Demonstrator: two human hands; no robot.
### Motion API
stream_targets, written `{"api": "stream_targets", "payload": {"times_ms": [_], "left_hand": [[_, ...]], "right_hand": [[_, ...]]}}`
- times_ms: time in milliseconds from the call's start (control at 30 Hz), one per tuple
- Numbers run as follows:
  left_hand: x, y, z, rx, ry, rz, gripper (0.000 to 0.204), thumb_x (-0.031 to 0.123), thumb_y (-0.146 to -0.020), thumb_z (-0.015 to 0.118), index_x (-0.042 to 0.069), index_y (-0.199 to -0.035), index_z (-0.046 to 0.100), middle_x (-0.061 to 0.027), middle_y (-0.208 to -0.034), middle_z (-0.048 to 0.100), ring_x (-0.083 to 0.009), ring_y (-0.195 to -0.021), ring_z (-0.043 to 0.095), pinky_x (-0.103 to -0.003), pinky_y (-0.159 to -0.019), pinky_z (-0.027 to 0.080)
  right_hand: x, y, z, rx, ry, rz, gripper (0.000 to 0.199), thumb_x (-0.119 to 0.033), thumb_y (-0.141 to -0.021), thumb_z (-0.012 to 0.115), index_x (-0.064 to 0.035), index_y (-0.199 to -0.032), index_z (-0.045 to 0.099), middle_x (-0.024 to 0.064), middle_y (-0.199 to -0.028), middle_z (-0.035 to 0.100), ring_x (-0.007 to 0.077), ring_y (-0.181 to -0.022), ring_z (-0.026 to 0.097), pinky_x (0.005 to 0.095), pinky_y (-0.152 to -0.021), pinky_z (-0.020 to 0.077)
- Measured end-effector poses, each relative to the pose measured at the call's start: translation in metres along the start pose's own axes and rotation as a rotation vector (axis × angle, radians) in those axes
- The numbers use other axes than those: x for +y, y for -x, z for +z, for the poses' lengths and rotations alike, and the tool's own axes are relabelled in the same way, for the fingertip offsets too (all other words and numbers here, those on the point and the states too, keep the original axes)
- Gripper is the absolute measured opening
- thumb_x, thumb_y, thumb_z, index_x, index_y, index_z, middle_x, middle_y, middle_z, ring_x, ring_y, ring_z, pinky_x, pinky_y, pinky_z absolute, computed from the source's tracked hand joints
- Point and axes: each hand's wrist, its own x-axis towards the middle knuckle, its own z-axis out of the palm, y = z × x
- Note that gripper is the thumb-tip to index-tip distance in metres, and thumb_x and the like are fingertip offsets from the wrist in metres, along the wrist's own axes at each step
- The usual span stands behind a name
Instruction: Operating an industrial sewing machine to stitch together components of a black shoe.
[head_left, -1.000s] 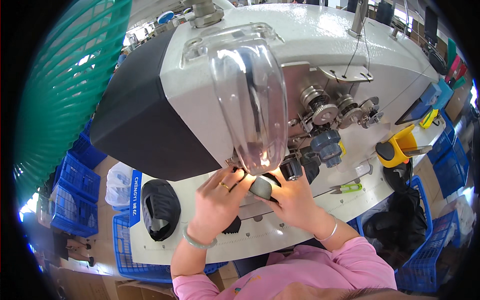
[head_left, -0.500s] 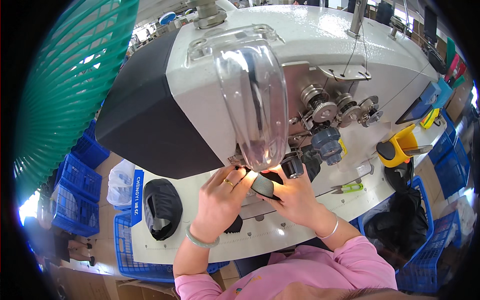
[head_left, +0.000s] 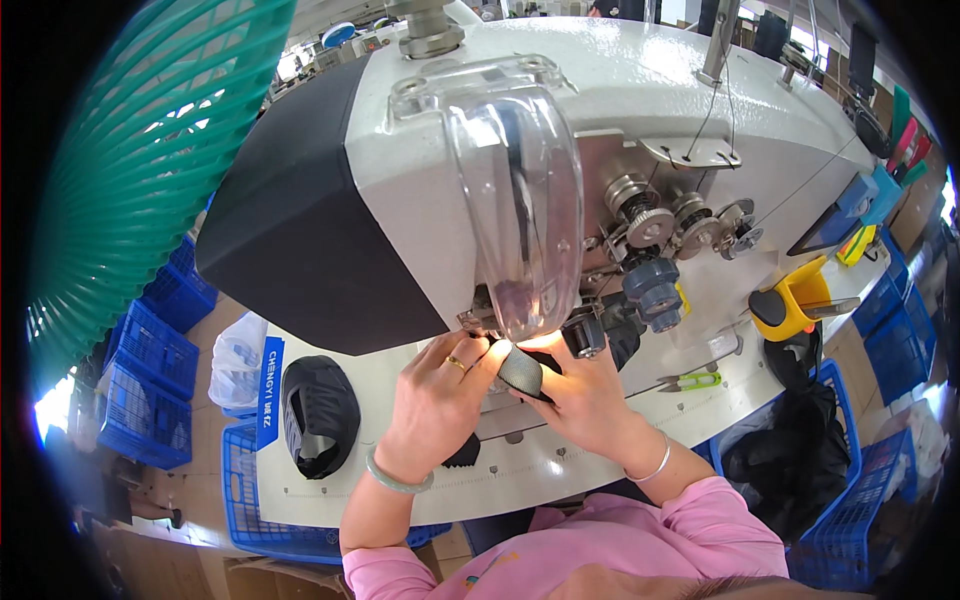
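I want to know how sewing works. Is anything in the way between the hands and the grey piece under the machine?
Nothing visible is. The left hand and the right hand both already touch the grey fabric piece, pinching it from either side. It sits just below the clear plastic guard of the sewing machine; the needle itself is hidden.

White worktable (head_left: 330, 500), blue crates (head_left: 150, 350), green fan guard (head_left: 130, 170).

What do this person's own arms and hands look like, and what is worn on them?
Both forearms are bare below pushed-up pink sleeves. The left hand has a gold ring on one finger and a pale green bangle at the wrist. The right hand has a thin silver bangle at its wrist.
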Motion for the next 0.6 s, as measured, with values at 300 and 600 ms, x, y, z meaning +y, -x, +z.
{"api": "stream_targets", "payload": {"times_ms": [300, 600], "left_hand": [[0.002, 0.0, 0.006, 0.151, 0.026, -0.103, 0.026, 0.002, -0.068, 0.068, 0.009, -0.092, 0.07, -0.0042, -0.087, 0.066, -0.0257, -0.081, 0.065, -0.034, -0.07, 0.055], [-0.006, -0.009, 0.006, 0.128, 0.026, -0.071, 0.02, 0.004, -0.068, 0.07, 0.009, -0.088, 0.072, -0.004, -0.083, 0.064, -0.0234, -0.075, 0.061, -0.033, -0.064, 0.051]], "right_hand": [[0.004, 0.003, 0.013, -0.005, -0.237, 0.142, 0.027, -0.025, -0.078, 0.074, -0.0116, -0.1, 0.071, 0.0131, -0.106, 0.057, 0.0328, -0.1, 0.05, 0.045, -0.087, 0.0346], [0.021, -0.008, 0.005, -0.022, -0.43, 0.022, 0.026, -0.021, -0.078, 0.074, -0.0115, -0.102, 0.073, 0.0028, -0.097, 0.057, 0.0226, -0.093, 0.052, 0.04, -0.088, 0.0327]]}}
